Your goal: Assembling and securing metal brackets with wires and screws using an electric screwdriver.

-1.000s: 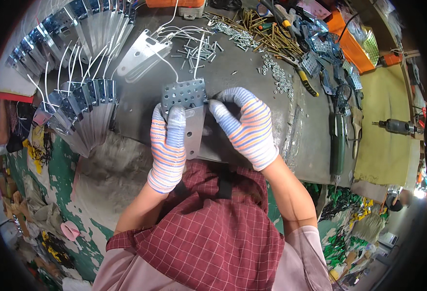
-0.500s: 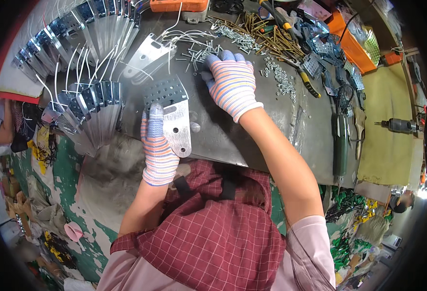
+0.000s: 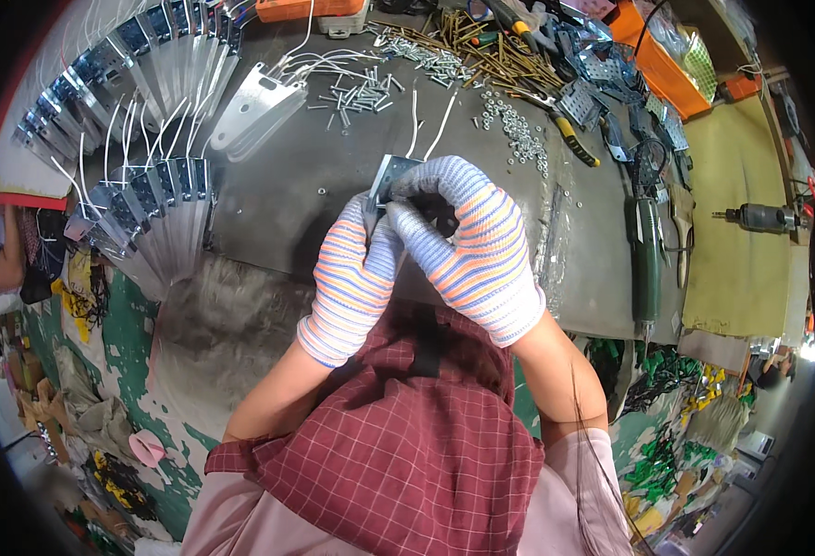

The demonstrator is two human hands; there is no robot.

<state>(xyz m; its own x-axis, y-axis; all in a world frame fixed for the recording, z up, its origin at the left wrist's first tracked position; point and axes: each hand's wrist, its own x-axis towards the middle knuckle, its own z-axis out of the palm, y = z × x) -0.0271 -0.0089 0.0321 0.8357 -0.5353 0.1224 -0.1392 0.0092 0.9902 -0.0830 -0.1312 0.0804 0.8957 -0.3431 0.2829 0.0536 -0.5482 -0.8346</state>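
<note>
Above the near edge of the bench, my left hand (image 3: pixel 347 283) in a striped glove is closed around a metal bracket (image 3: pixel 391 173), which is turned edge-up. Two white wires (image 3: pixel 439 132) rise behind it. My right hand (image 3: pixel 489 248), gloved alike, meets the bracket from the right, its thumb and fingers pinched together at its side. Whatever lies between those fingertips is hidden. Most of the bracket is covered by the gloves. Beyond the hands are a pile of screws (image 3: pixel 359 94) and scattered nuts (image 3: pixel 515 130).
Wired metal brackets stand in fanned rows (image 3: pixel 152 208) at the left. Another bracket (image 3: pixel 257 104) lies flat. At the far right are long brass-coloured screws (image 3: pixel 505 57), yellow-handled pliers (image 3: pixel 572 141), an orange bin (image 3: pixel 659 57) and a green power screwdriver (image 3: pixel 646 255).
My right hand has come back from the screw pile to the bracket. My left hand has shifted right and turned the bracket from face-up to edge-up.
</note>
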